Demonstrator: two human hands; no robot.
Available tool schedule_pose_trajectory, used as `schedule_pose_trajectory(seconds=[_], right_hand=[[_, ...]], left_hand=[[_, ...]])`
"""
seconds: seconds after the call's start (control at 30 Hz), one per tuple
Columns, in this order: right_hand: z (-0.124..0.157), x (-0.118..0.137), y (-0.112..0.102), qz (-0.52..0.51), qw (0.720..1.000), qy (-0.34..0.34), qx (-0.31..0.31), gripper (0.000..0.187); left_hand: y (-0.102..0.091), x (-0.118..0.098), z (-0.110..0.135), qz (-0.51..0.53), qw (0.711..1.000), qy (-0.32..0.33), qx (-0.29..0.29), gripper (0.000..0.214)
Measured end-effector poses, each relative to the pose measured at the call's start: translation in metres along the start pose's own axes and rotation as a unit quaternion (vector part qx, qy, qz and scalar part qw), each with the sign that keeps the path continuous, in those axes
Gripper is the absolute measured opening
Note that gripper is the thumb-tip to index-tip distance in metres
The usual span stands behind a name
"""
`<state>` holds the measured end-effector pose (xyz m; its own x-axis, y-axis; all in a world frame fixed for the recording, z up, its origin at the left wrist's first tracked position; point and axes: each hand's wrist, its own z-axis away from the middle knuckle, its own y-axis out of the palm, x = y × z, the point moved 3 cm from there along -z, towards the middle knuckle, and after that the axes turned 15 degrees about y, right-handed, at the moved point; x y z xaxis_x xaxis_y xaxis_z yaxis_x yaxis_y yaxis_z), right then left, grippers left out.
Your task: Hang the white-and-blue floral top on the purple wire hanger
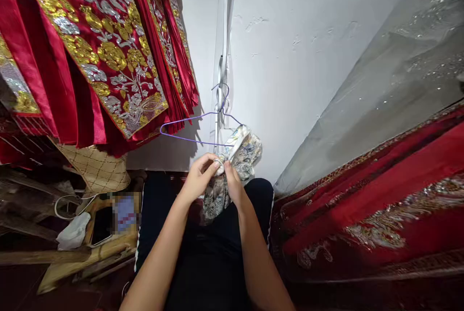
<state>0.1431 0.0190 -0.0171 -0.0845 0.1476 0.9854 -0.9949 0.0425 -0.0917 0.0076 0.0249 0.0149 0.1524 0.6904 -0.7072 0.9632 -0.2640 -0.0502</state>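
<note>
Both arms are out in front, forearms angling inward from the lower edge, and the two hands meet almost knuckle to knuckle over the lap! The left hand comes in from its side, thumb laid forward, thumb and fingers closed narrow on a pinch of the pale floral cloth. Right beside it, the right hand points upward, thumb pressed on the same bunched fabric, its other fingers partly tucked from sight. And the cloth? It's gathered at the right end of the purple wire hanger, its lower part drooping between the knees of the dark trousers. Hanger's hook is up against the white upright strip, red embroidered garments off left.
</note>
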Motion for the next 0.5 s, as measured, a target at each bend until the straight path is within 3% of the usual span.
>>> schedule_pose_trajectory(seconds=[0.13, 0.23, 0.33, 0.43, 0.5], right_hand=[[0.006, 0.011, 0.006, 0.024, 0.99, -0.098, 0.095, 0.041], [0.012, 0.013, -0.002, 0.007, 0.993, -0.084, 0.077, 0.032], [0.024, 0.017, -0.021, -0.02, 0.996, -0.074, 0.047, 0.031], [0.04, 0.029, -0.041, 0.056, 0.986, -0.108, 0.118, 0.014], [0.046, 0.037, -0.057, 0.095, 0.978, -0.132, 0.128, 0.01]], left_hand=[[0.001, -0.003, -0.005, -0.056, 0.998, 0.041, -0.002, 0.025], [0.006, 0.0, -0.007, -0.056, 0.998, 0.026, 0.005, 0.041], [0.019, 0.012, -0.002, -0.027, 0.994, -0.01, 0.105, 0.056], [0.031, 0.028, 0.01, -0.069, 0.972, -0.007, 0.225, 0.059], [0.033, 0.038, 0.02, -0.099, 0.956, -0.004, 0.275, 0.056]])
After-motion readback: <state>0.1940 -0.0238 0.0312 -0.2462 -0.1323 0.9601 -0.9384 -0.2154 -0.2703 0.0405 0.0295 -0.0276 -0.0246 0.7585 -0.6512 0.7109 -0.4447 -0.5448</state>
